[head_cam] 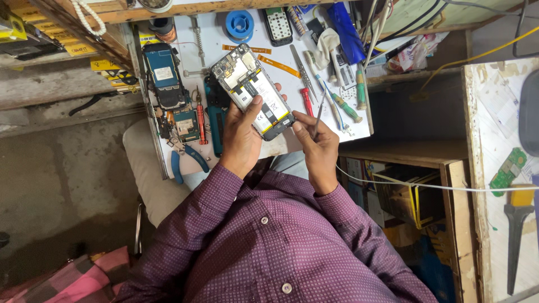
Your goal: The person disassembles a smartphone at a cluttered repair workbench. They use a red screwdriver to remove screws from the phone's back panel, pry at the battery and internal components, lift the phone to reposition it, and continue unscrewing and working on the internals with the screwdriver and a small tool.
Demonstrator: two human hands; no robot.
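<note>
White workbench (348, 126), head view: opened smartphone (254, 91), back cover off, battery and board exposed, held tilted above the bench. Left hand (241, 134) wrapped under and around its lower half, thumb across the battery. Right hand (314, 147) just beside the phone's bottom corner, fingers pinched on a thin metal tool (318, 119). Red-handled screwdriver (306, 102), blue pliers (188, 159) nearby.

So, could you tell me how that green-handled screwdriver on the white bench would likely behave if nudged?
The green-handled screwdriver looks stiff and light. Its handle seems round, so it would probably roll on the white bench. Nearby tweezers might stop it.
</note>
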